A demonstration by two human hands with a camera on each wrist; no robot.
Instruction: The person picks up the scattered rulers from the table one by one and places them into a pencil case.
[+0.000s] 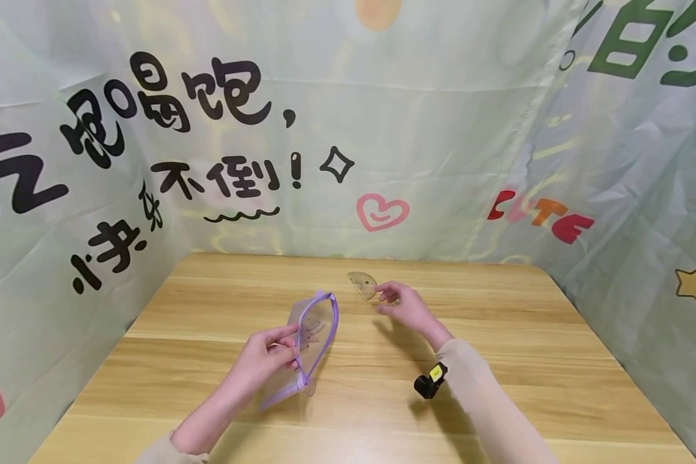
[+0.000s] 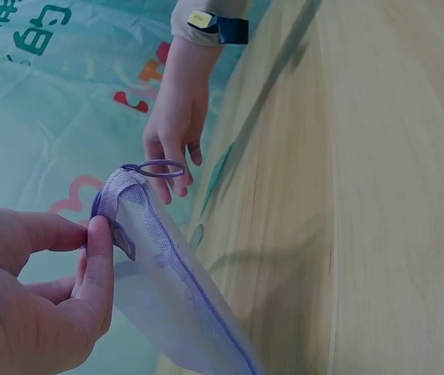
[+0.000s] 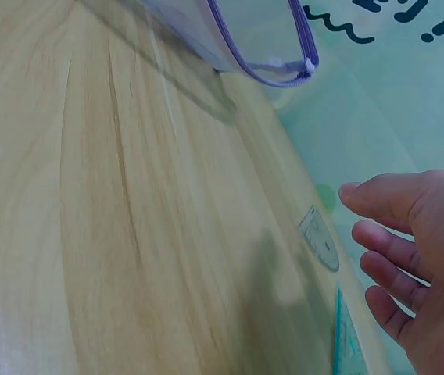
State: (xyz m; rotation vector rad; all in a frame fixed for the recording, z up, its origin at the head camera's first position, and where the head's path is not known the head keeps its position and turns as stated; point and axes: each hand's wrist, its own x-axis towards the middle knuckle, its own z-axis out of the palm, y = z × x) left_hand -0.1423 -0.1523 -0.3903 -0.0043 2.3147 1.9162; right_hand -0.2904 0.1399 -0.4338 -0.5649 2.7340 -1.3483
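My left hand (image 1: 267,353) pinches the edge of a see-through zip pouch (image 2: 175,305) with purple trim, between thumb and fingers. The pouch's mouth gapes toward the right. Something clear with dark markings (image 1: 312,332) shows inside it, its kind unclear. My right hand (image 1: 408,309) hovers over the far part of the table, fingers loosely bent and holding nothing. Just left of its fingertips in the head view lies a clear protractor (image 1: 362,285); the right wrist view shows the hand apart from the protractor (image 3: 320,240). Beside that lies a clear, teal-edged flat piece (image 3: 347,336), partly cut off.
The wooden table (image 1: 528,386) ends at a printed cloth backdrop (image 1: 441,142) at the back and sides. A black wrist camera (image 1: 429,381) sits on the right sleeve. A purple loop (image 2: 159,168) hangs from the pouch's corner.
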